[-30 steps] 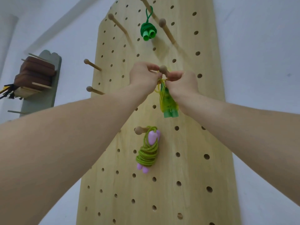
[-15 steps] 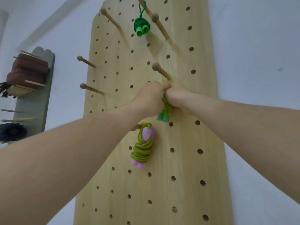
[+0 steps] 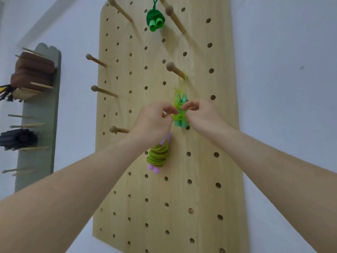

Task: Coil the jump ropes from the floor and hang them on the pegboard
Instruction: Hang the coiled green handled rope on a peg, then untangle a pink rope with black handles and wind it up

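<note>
The yellow-green jump rope [image 3: 179, 114] is hanging on the pegboard [image 3: 200, 179] by a thin loop of cord hooked over a wooden peg [image 3: 175, 69], with its green handles pointing down against the board. The person's left hand [image 3: 155, 119] and right hand [image 3: 202, 115] are flanking the bundle, one on each side. Both are showing curled fingers with the tips meeting at the coils. Whether they are pinching the cord or only touching it cannot be told from this angle.

Two other ropes are already hanging: a dark green rope [image 3: 155, 19] near the top, and a lime rope with pink handles [image 3: 158, 156] just below the left wrist.

The job is looking nearly finished for this rope, and the risk is lying in the letting go. The loop is sitting close to the board, which is helping, but it is a single thin strand, so a fingertip dragging on the coils could be pulling them loose and letting the handles drop. The left forearm is also passing right in front of the lime rope, and a careless pull back could be knocking that one off its peg.
</note>
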Demonstrator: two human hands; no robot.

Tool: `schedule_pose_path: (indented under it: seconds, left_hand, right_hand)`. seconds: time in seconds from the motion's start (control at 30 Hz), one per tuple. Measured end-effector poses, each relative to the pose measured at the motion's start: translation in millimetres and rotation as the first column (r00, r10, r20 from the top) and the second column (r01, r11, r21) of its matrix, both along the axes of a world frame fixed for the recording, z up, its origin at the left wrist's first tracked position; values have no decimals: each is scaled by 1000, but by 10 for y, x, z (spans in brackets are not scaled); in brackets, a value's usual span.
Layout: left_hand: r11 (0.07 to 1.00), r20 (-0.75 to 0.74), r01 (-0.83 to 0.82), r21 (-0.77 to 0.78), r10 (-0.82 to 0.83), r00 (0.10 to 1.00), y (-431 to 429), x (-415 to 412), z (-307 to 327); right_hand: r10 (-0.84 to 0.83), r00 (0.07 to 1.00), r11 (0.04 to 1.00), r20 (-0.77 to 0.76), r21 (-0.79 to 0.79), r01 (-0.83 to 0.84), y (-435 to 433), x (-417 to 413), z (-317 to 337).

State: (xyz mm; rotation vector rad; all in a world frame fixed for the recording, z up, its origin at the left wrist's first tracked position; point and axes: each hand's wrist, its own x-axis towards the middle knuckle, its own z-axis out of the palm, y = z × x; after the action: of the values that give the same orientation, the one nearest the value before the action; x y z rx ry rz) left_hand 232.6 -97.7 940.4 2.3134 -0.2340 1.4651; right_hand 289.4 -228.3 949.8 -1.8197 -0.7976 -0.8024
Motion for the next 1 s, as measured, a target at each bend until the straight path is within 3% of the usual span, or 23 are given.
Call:
schedule_pose_path:
  seconds: [0.07,0.17,0.3,0.4,0.6,0.8,1.0]
  left_hand:
    - [1000,-23,29,12,-29,999,3,-163,-266]
    - [997,-131,65,44,-59,990,39,-381,-752]
    - [998,-295,44,51,-27,955,177,-662,-1447]
    - [999,-445,-8,-52,-16,895,359,-850,-2047]
    - [941,-662,-228,-250,5,749,750,-1140,-3477]
    - [844,-866,-432,-318,-74,494,1120,-1449,-5146]
    - [748,-958,-599,-287,-230,172,1346,-1857,-6955]
  right_hand:
    - [155,985,988,-79,0,-156,-14,-121,-200]
    - [295,926,934,-234,-134,-331,-2,-267,-589]
    - [365,802,814,-473,-256,-521,101,-387,-1270]
    - [356,721,752,-595,-275,-599,308,-444,-1886]
    - [214,523,604,-825,-310,-734,784,-580,-3291]
    - [-45,352,500,-935,-326,-802,1211,-752,-5040]
    - [-281,137,545,-950,-275,-792,1480,-1037,-6862]
